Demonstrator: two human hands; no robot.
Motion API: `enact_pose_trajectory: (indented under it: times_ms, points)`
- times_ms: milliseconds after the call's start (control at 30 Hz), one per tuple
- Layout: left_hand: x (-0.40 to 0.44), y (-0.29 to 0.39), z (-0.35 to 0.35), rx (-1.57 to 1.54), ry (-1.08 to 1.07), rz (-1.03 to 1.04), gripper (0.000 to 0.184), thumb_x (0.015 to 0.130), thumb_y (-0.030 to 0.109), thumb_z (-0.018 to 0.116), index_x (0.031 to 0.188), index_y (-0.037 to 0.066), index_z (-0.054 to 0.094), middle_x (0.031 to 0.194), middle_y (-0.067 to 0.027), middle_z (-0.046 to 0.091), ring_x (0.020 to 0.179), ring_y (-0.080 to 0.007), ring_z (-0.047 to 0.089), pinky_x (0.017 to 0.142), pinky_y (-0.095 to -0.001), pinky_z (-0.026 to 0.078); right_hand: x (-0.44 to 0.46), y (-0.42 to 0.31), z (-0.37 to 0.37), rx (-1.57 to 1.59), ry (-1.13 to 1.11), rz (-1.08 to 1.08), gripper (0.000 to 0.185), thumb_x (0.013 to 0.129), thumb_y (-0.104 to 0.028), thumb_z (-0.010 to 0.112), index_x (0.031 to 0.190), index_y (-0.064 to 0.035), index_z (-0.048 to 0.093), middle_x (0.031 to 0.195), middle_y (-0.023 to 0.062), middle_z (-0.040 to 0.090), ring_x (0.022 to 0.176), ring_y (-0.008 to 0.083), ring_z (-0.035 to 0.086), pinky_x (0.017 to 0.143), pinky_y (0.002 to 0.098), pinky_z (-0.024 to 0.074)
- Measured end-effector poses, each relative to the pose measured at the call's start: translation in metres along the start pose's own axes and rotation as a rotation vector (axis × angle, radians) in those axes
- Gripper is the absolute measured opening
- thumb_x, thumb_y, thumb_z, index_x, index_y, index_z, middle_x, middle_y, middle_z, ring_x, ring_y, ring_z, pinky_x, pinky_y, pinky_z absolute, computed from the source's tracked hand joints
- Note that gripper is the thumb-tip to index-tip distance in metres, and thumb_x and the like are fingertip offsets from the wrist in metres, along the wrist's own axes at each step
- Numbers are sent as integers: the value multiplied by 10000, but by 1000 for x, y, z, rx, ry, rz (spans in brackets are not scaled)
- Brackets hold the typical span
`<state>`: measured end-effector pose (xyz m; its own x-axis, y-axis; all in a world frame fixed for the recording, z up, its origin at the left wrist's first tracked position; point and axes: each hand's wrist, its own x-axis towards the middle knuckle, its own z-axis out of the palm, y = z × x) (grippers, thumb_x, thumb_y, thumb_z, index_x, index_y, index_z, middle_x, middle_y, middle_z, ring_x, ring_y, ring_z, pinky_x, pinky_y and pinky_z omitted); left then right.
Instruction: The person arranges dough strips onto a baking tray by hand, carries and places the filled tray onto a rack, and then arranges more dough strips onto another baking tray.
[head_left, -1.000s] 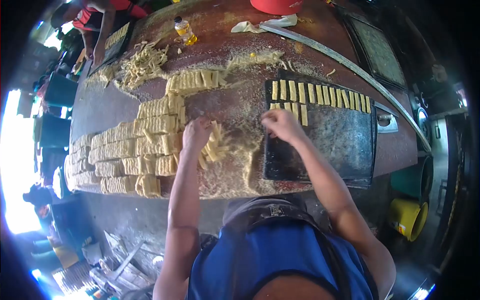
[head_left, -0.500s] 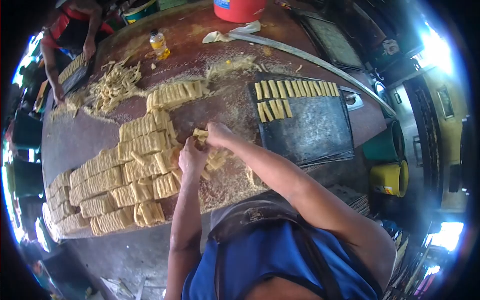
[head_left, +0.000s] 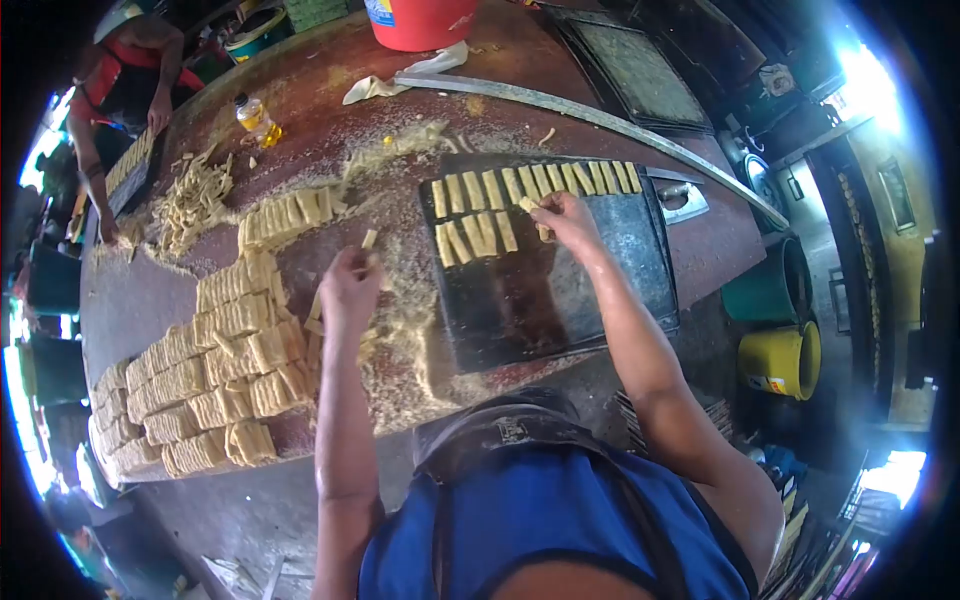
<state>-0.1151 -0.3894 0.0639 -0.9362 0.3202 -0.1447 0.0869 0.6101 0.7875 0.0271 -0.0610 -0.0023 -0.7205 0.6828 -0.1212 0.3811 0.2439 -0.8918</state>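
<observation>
My right hand [head_left: 568,224] is over the black baking tray [head_left: 520,320], its fingers closed on a short dough strip [head_left: 528,205] at the end of the second row. One full row of dough strips [head_left: 535,183] lies along the tray's far edge, with a shorter row [head_left: 475,237] below it. My left hand [head_left: 348,285] is above the floury table, left of the tray, with a dough strip [head_left: 370,239] upright between its fingers. Stacked blocks of cut dough strips [head_left: 235,315] stand left of it. Some loose strips are partly hidden by my left forearm.
A long metal bar [head_left: 600,118] crosses the table behind the tray. Farther back are a red bucket [head_left: 420,25], a cloth, an oil bottle [head_left: 258,120] and dough scraps [head_left: 190,205]. A co-worker [head_left: 140,75] handles another tray at the far left. A yellow bucket [head_left: 780,362] stands at right.
My right hand has moved from beside my left hand to the tray, carrying a strip. The second row has grown longer. My left hand now holds a strip up. The camera view has shifted.
</observation>
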Motion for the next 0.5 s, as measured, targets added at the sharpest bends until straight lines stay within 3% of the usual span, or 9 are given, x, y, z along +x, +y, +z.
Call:
enact_pose_trajectory:
  times_ms: [33, 67, 133, 200, 300, 333, 400, 433, 500]
  points:
    - [5, 9, 31, -93, -50, 21, 301, 843, 184, 712, 1109, 46, 685, 909, -128, 738, 857, -230, 713, 768, -353, 543, -2, -13, -9, -82, -35, 142, 252, 814, -190, 781, 943, -7, 665, 841, 130, 702, 758, 188, 685, 676, 357, 540]
    - [11, 13, 66, -185, -104, 40, 313, 846, 205, 709, 1116, 49, 684, 915, -127, 740, 856, -240, 715, 779, -359, 546, 2, 7, -11, -274, -56, -64, 237, 841, -214, 736, 955, -19, 667, 859, 152, 711, 837, 283, 699, 765, 409, 535]
    - [15, 48, 119, -157, -262, 172, 343, 848, 253, 711, 1128, 58, 684, 961, -142, 738, 908, -244, 712, 795, -364, 550, -1, 9, -12, -435, -70, -161, 249, 864, -257, 699, 957, -28, 670, 954, 169, 708, 917, 355, 685, 825, 443, 529]
    - [23, 74, 161, -29, -361, 162, 357, 836, 286, 724, 1125, 79, 691, 971, -145, 737, 945, -264, 707, 813, -374, 547, -14, -12, -16, -661, -33, -209, 282, 864, -268, 690, 998, -22, 655, 1067, 230, 657, 918, 403, 673, 846, 481, 547]
    - [36, 83, 202, 161, -278, 231, 358, 826, 347, 745, 1083, 100, 707, 1006, -122, 735, 983, -306, 689, 850, -399, 532, -10, -21, -12, -687, -129, -151, 308, 864, -265, 692, 1022, -5, 646, 1062, 238, 651, 922, 398, 674, 840, 475, 555]
    - [33, 91, 201, 146, -300, 145, 313, 820, 316, 758, 1051, 109, 715, 994, -122, 734, 971, -307, 681, 855, -413, 521, -8, -18, -8, -695, -109, -192, 300, 870, -266, 693, 1014, -5, 652, 1026, 228, 666, 890, 374, 686, 815, 460, 565]
    - [31, 82, 204, 301, -107, 526, 339, 800, 312, 794, 1049, 98, 709, 990, -94, 731, 938, -272, 691, 847, -398, 532, -4, -7, -10, -697, -93, -223, 293, 875, -266, 694, 1007, -6, 657, 991, 217, 680, 858, 349, 698, 791, 445, 576]
    - [27, 77, 204, 341, -42, 604, 320, 781, 275, 807, 1043, 114, 718, 1048, -81, 713, 1010, -270, 655, 929, -396, 489, 4, -3, -13, -520, -121, -102, 277, 877, -268, 698, 998, -21, 665, 937, 197, 695, 817, 324, 705, 758, 438, 581]
    - [17, 70, 198, 353, -46, 643, 329, 774, 276, 810, 1048, 119, 718, 1065, -73, 700, 1041, -259, 634, 947, -398, 471, 2, -15, -32, -342, -159, 58, 214, 892, -260, 692, 940, -52, 687, 815, 135, 724, 713, 251, 711, 663, 410, 586]
